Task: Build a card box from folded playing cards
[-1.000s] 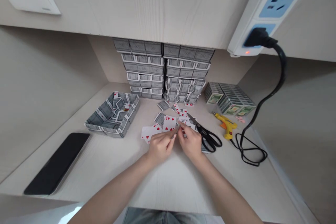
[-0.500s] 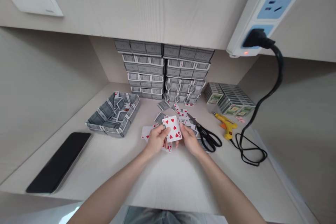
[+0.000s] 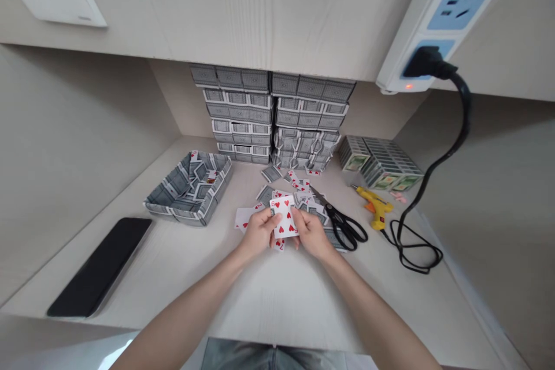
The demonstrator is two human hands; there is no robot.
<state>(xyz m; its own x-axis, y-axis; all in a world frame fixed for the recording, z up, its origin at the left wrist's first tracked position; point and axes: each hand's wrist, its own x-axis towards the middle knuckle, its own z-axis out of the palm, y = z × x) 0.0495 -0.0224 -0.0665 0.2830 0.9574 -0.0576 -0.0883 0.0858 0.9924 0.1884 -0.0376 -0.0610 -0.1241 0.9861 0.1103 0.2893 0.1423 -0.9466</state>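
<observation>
Both hands hold one red hearts playing card (image 3: 285, 221) face up above the desk. My left hand (image 3: 259, 232) pinches its left edge, my right hand (image 3: 311, 234) grips its right edge. More loose cards (image 3: 299, 192) lie scattered on the desk just beyond and under the hands. Black scissors (image 3: 347, 226) lie right beside my right hand.
A tray folded from cards (image 3: 191, 189) sits at the left, a black phone (image 3: 100, 266) nearer the front left. Stacked card trays (image 3: 271, 115) stand at the back wall. Card boxes (image 3: 379, 165), a yellow glue gun (image 3: 376, 207) and its black cable (image 3: 416, 251) lie at the right.
A second ago both hands were picking at the cards on the desk. They have since lifted one hearts card face up and drawn it slightly closer together.
</observation>
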